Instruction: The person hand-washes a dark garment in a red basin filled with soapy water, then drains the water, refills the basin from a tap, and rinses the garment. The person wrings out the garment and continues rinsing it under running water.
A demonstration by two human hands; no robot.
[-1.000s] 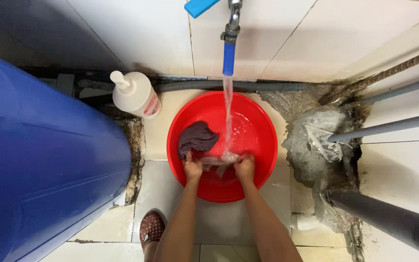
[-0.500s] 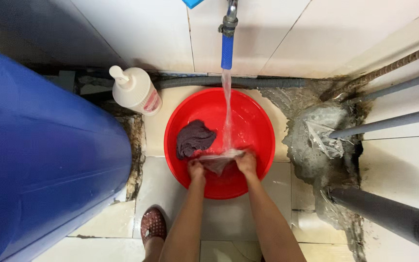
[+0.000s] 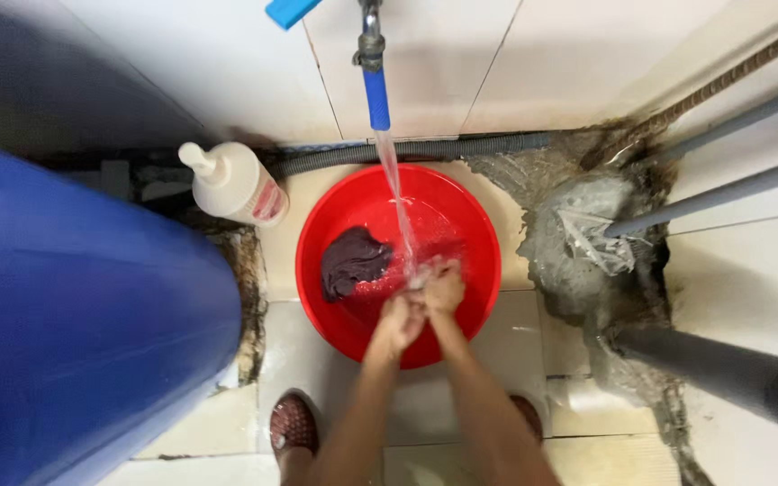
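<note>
A red round basin (image 3: 488,243) stands on the tiled floor under a wall tap with a blue spout (image 3: 375,94). Water (image 3: 393,184) runs from the spout onto my hands. My left hand (image 3: 396,321) and my right hand (image 3: 445,285) are pressed together over the near half of the basin, fingers closed on a small pale wet cloth that they mostly hide; the hands are blurred. A dark purple-grey cloth (image 3: 353,261) lies wet in the basin's left side, apart from my hands.
A big blue barrel (image 3: 74,315) fills the left. A white pump bottle (image 3: 236,184) stands behind the basin at left. A grey hose (image 3: 425,147) runs along the wall. Grey pipes (image 3: 722,369) and a plastic-wrapped pipe end (image 3: 592,238) are at right. My sandalled foot (image 3: 292,423) is below.
My hands were apart, stretching the pale cloth between them; now they are bunched together under the stream, the right hand further forward. The dark cloth has stayed in place.
</note>
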